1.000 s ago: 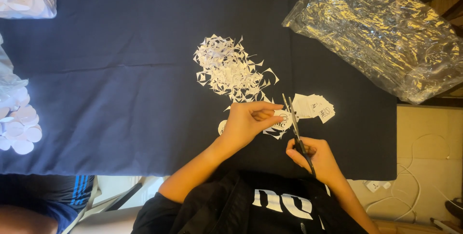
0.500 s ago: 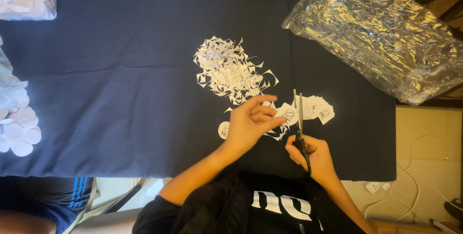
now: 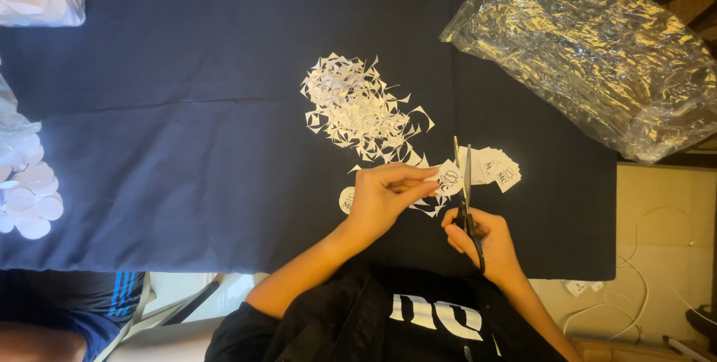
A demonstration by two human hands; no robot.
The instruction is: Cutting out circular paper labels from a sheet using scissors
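Left hand [image 3: 385, 199] pinches small paper square [image 3: 449, 178], steadying it between open scissors [image 3: 464, 190]; right hand [image 3: 482, 239] clamped on handles. Scrap pile [image 3: 358, 108] beyond.

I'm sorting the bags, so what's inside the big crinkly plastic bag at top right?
The plastic bag glints with gold-brown reflections; its contents can't be made out through the crinkled film. It lies partly on the dark cloth.

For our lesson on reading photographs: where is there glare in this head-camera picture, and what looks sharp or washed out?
Head view: strong glare on the crinkled plastic bag at upper right; the white paper scraps stand sharp against the dark cloth; the paper circles at the left edge look washed out; the scissors and both hands are evenly lit.
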